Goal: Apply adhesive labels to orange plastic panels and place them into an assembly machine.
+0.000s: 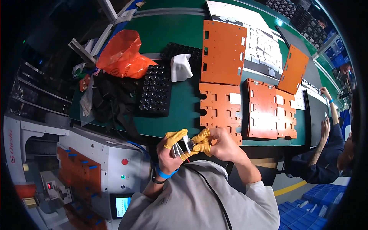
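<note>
Yellow rubbery finger cots, smooth w/ slight sheen, are worn on both hands: left hand (168, 151), right hand (218, 143). Thin stack of cards (182, 146) is seen as glossy, approx. metallic grey. Orange fixture plates (222, 51) look matt, rigid. Orange bag (122, 55) is crinkled shiny plastic. Counter (180, 27) is covered w/ matt green mat. White cloth (181, 67) appears soft.

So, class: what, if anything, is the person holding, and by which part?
Both hands, left and right, pinch a small stack of thin grey-white pieces by its outer edges, between yellow-capped fingertips.

Small flat pieces (181, 145) mostly hidden behind yellow-tipped fingers (174, 137).
</note>
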